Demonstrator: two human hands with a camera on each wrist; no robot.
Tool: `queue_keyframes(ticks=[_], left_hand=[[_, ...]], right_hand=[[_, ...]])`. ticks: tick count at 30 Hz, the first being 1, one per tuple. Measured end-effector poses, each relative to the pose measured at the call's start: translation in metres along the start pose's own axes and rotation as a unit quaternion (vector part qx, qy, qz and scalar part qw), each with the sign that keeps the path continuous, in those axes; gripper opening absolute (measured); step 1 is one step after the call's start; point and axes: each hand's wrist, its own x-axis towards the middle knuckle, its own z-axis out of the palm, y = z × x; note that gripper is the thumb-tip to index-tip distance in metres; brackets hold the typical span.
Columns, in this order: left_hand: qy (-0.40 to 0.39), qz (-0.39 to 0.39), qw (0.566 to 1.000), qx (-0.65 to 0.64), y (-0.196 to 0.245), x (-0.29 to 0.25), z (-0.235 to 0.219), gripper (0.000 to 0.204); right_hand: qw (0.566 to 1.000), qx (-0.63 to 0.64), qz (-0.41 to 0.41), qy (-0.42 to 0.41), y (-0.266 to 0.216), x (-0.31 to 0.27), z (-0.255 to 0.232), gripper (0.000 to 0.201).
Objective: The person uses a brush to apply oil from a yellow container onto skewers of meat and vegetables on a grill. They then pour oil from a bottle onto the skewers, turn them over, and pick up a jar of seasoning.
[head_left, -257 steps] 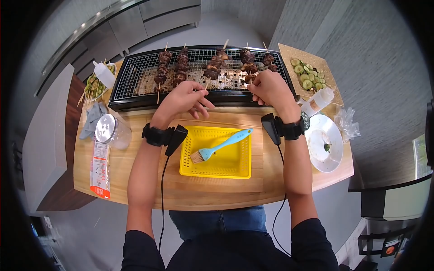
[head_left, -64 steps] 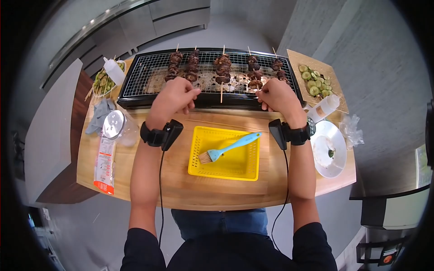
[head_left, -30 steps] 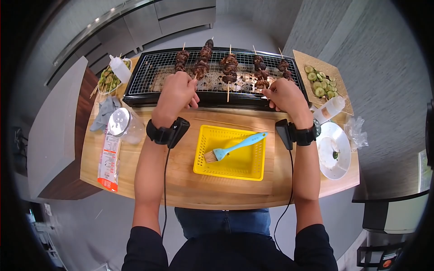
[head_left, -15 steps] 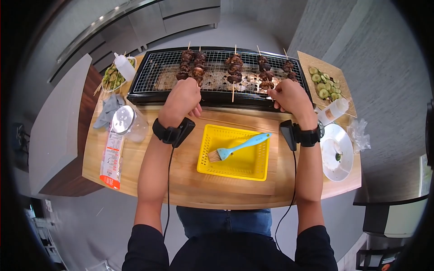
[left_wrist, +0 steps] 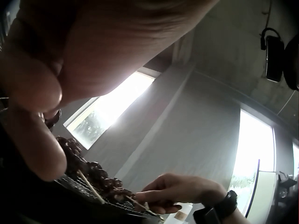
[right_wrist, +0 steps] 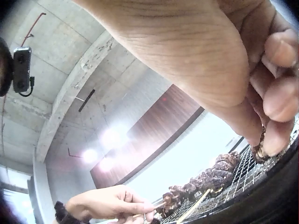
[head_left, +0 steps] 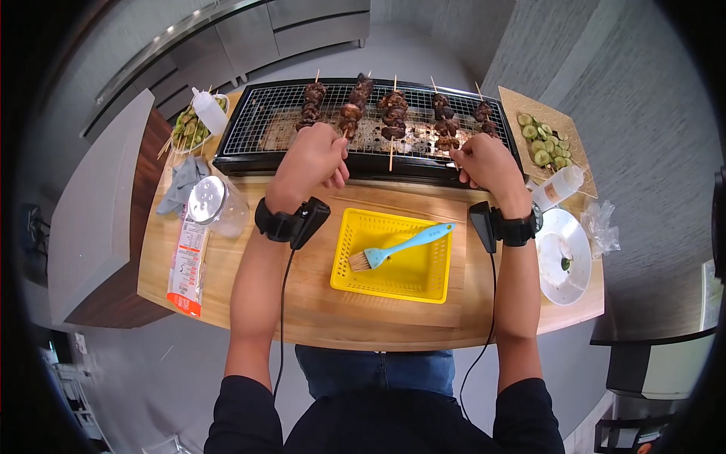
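Observation:
Five-odd meat aside, several dark meat skewers lie across the wire mesh of a long black grill (head_left: 265,106). My left hand (head_left: 310,160) pinches the bare stick end of the second skewer from the left (head_left: 355,102), which slants with its far end to the right. That pinch also shows in the right wrist view, where the left hand (right_wrist: 110,205) holds the stick. At the grill's front edge my right hand (head_left: 488,165) pinches the near end of the fourth skewer (head_left: 445,121). Between them lies the middle skewer (head_left: 394,113), untouched, its stick poking over the front edge.
In front of the grill sits a yellow basket (head_left: 340,284) with a blue basting brush (head_left: 412,240) in it. To the left are a lidded jar (head_left: 227,212), a grey cloth (head_left: 181,181) and a squeeze bottle (head_left: 209,112). Right are another bottle (head_left: 560,185), a white plate (head_left: 556,291) and cucumber slices (head_left: 541,140).
The left hand has gone from the middle skewer to the second one, which has just shifted right, away from the first skewer. The right hand stays at the fourth skewer.

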Motion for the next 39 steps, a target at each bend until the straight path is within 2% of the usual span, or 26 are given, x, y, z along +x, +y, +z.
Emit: queue_keyframes(ticks=[8,25,29,33,35,39], left_hand=[[-0.011,0.009,1.000,-0.018,-0.003,0.003,0.007,0.034],[0.018,-0.002,0.997,0.074,-0.010,0.000,-0.001,0.034],[0.015,-0.025,0.997,0.066,-0.010,0.000,-0.009,0.037],[0.050,-0.054,0.996,0.059,-0.017,0.001,-0.025,0.039],[0.100,-0.028,0.990,0.095,-0.026,0.001,-0.035,0.038],[0.132,-0.043,0.978,0.159,-0.034,0.000,-0.047,0.034]], right_hand=[[1.000,-0.004,0.006,0.002,-0.003,-0.002,-0.001,0.033],[1.000,-0.005,0.010,0.000,-0.004,-0.002,-0.002,0.032],[1.000,0.002,0.006,-0.003,-0.002,0.000,0.000,0.032],[1.000,0.005,0.012,-0.011,-0.002,0.000,-0.002,0.031],[1.000,0.007,0.018,-0.011,-0.002,0.000,-0.002,0.031],[1.000,0.006,0.013,-0.009,-0.001,0.001,0.000,0.031]])
